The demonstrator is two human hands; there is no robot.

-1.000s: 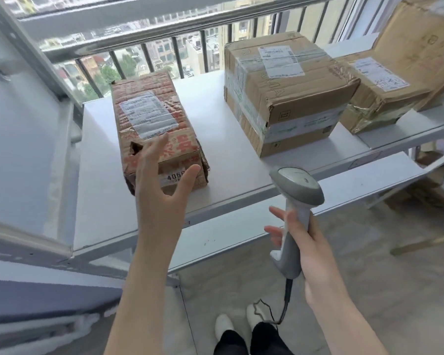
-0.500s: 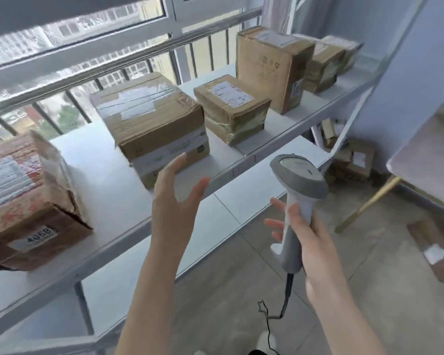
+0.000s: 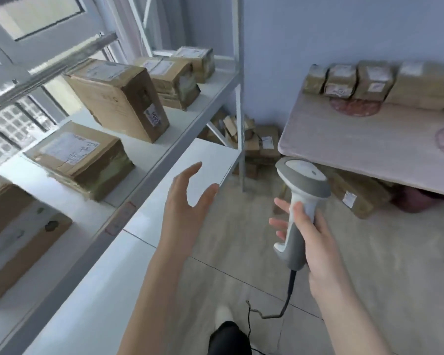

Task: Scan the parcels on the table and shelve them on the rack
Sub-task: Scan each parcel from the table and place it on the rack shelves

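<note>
Right hand gripped the scanner upright, ready for parcels on the counter. Left hand hung empty, fingers spread.

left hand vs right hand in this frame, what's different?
The left hand is open, fingers spread, holding nothing; the right hand grips the scanner by its handle. The left hand shows against the rack's lower shelf; the right hand shows against the floor, nearer the table. Both are bare, held out in front of the body.

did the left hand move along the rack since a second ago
Yes. The left hand has gone rightward along the rack, from near its left end toward its right-end post.
</note>
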